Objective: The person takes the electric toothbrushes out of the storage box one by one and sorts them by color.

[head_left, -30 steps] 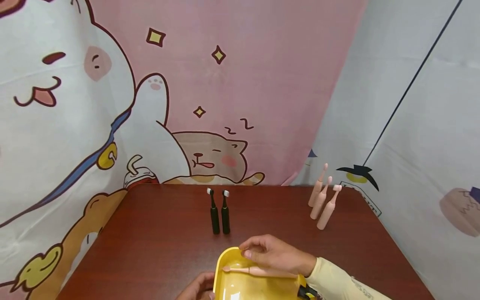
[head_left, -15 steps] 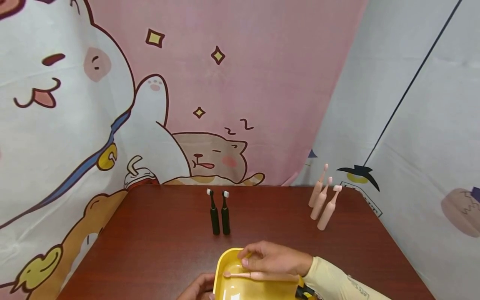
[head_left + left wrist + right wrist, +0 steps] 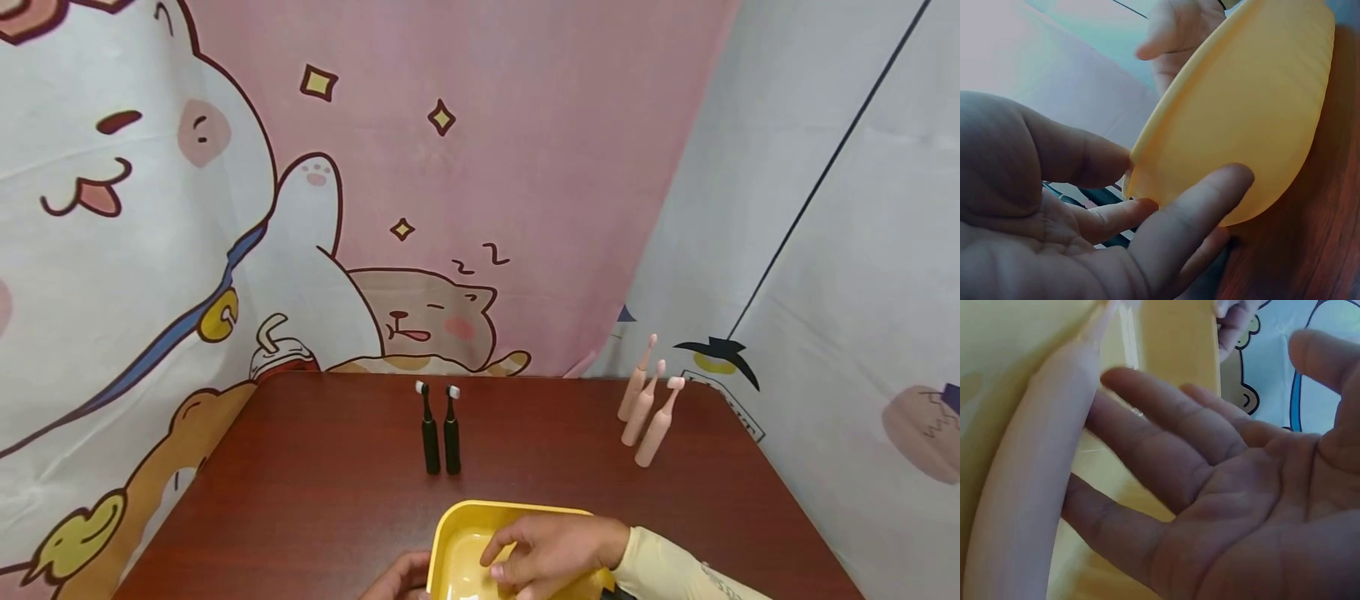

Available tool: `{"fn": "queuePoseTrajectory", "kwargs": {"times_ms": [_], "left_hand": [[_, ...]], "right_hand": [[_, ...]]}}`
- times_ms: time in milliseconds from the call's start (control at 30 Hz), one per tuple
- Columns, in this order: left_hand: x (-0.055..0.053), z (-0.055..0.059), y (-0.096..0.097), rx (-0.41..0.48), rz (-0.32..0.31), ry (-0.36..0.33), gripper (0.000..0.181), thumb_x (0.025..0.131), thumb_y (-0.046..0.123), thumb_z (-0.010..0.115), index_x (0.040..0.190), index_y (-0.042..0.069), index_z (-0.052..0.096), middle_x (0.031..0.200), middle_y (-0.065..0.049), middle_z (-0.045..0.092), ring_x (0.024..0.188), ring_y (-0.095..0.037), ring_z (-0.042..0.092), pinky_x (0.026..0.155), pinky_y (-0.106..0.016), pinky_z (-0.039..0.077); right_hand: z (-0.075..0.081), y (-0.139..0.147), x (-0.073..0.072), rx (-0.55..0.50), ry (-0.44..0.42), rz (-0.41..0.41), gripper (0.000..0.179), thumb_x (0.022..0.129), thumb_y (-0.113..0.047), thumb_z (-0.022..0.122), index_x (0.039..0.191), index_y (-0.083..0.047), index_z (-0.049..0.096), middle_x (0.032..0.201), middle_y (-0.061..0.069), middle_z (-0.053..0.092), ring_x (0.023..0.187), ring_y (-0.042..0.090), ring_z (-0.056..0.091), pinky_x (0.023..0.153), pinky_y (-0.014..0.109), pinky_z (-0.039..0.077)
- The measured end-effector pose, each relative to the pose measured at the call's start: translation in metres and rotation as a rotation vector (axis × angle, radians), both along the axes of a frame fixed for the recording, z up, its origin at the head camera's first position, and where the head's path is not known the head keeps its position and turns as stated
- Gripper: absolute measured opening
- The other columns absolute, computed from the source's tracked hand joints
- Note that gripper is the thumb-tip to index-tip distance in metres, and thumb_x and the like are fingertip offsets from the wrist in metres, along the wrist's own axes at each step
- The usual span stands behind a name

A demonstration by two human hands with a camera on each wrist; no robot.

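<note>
A yellow tray (image 3: pixel 517 506) is at the bottom of the head view. My left hand (image 3: pixel 401 577) grips its left edge; in the left wrist view the fingers (image 3: pixel 1191 215) lie against the tray's outer wall. Over the tray's inside is my right hand (image 3: pixel 558 546). A pale pink electric toothbrush (image 3: pixel 1032 475) lies in the tray in the right wrist view, hidden by the hand in the head view. My right fingertips are at its handle, touching or very close, fingers spread and thumb well apart.
Two black electric toothbrushes (image 3: pixel 441 446) stand upright side by side on the dark red table (image 3: pixel 315 492). Three pink electric toothbrushes (image 3: pixel 643 417) stand in a row at the right rear. A cartoon-printed cloth (image 3: pixel 555 183) hangs behind the table.
My right hand has moved from the tray's far rim down into the tray, now covering the pink toothbrush in the head view. The left hand keeps its hold.
</note>
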State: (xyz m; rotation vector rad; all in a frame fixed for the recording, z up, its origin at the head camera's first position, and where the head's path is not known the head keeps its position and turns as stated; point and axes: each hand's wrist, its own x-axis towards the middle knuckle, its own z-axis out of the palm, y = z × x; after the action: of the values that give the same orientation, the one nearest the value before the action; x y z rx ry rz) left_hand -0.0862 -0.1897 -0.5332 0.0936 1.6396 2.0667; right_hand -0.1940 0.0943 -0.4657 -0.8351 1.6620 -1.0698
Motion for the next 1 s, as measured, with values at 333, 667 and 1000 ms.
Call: {"fn": "queuePoseTrajectory", "kwargs": {"times_ms": [333,667,1000], "left_hand": [[-0.001,0.000,0.007,-0.092,0.038,0.052,0.065,0.093,0.022,0.068,0.136,-0.017,0.038,0.129,-0.027,0.058,0.108,-0.029,0.064,0.087,-0.040,0.056],[-0.001,0.000,0.010,-0.089,0.057,0.037,0.067,0.093,0.023,0.068,0.138,-0.017,0.037,0.131,-0.028,0.056,0.107,-0.028,0.064,0.087,-0.041,0.056],[-0.002,-0.005,0.009,-0.083,0.046,0.101,0.073,0.090,0.018,0.072,0.136,-0.022,0.032,0.130,-0.032,0.056,0.111,-0.033,0.063,0.087,-0.036,0.055]], "right_hand": [[-0.003,0.001,-0.002,0.106,0.052,0.151,0.031,0.099,-0.025,0.060,0.127,-0.013,0.062,0.094,-0.012,0.072,0.077,-0.002,0.063,0.070,0.015,0.051],[0.004,-0.009,0.001,0.184,0.363,0.368,0.021,0.094,-0.026,0.065,0.114,-0.021,0.067,0.091,-0.021,0.066,0.076,-0.012,0.057,0.070,0.013,0.052],[0.011,-0.002,-0.002,0.111,0.366,0.494,0.025,0.101,-0.018,0.056,0.082,-0.003,0.065,0.062,-0.001,0.045,0.050,-0.007,0.031,0.048,0.010,0.031]]}}
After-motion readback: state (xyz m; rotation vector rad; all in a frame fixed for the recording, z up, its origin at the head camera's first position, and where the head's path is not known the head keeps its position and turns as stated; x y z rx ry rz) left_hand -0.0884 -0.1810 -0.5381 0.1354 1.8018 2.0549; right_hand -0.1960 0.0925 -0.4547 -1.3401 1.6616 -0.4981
